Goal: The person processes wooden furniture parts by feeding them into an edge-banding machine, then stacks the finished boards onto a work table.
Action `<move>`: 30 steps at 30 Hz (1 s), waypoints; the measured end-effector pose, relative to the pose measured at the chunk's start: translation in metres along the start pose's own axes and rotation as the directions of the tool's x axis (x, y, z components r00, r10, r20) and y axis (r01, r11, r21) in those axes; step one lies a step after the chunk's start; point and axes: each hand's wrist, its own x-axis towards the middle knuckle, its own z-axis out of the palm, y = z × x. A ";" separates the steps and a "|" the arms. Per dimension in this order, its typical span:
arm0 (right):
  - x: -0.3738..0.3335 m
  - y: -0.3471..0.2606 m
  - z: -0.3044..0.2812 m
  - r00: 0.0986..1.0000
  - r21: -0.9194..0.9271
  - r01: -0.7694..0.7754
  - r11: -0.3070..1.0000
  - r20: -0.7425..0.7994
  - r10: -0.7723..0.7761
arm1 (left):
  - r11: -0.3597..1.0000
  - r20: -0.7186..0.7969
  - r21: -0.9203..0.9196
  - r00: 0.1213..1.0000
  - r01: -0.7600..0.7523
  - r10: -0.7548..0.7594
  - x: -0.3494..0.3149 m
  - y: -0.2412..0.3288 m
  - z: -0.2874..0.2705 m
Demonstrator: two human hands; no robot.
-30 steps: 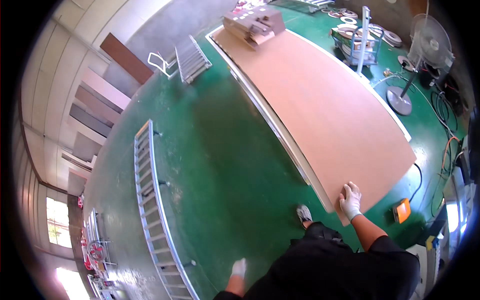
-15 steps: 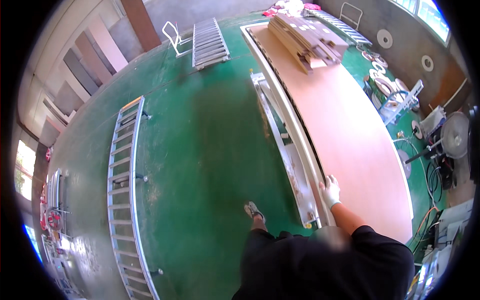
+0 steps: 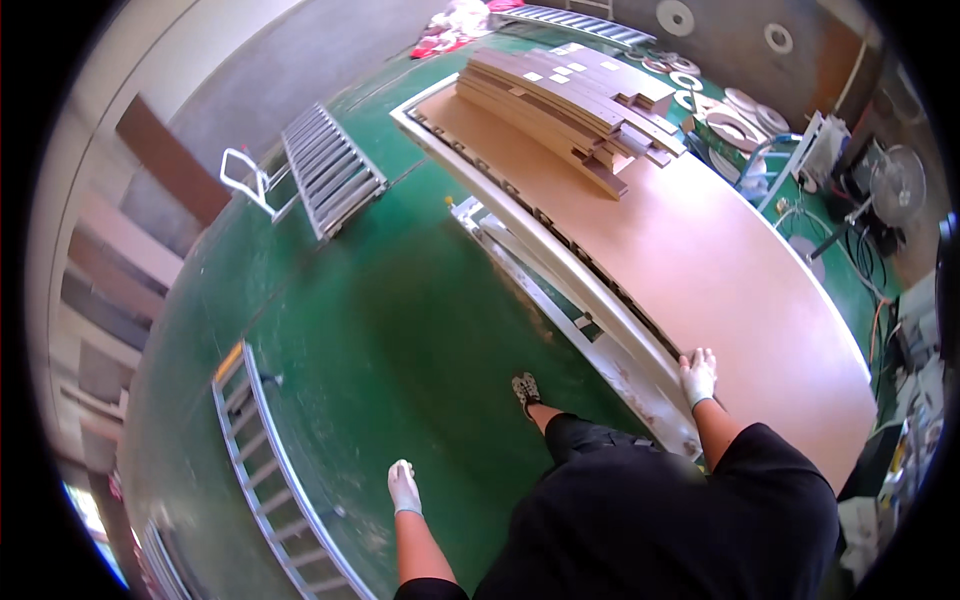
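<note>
The gloved right hand (image 3: 699, 376) rests on the tan board (image 3: 745, 290) near its left edge; stacked brown strips (image 3: 565, 100) lie on its far end; the left hand (image 3: 403, 488) hangs well left of it.

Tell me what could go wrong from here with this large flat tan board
The uneven stack of long flat brown strips might slide if the large flat tan board is jolted. The white-gloved right hand rests at that board's edge, close to the long white rail, so it could get pinched if the board shifts.
</note>
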 end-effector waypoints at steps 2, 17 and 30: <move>0.016 -0.042 0.019 0.980 -0.075 -0.190 0.979 -0.073 0.184 | 0.999 0.027 0.051 0.999 -0.018 0.017 0.041 0.054 0.046; 0.255 -0.523 0.111 0.999 -0.088 -0.023 0.996 -0.029 0.020 | 0.417 0.414 0.877 0.816 -0.238 -0.403 0.192 0.083 0.054; 0.449 -0.824 0.150 0.932 -0.214 -0.102 0.971 0.320 0.169 | 0.626 0.518 0.644 0.853 -0.439 0.066 0.852 0.510 0.366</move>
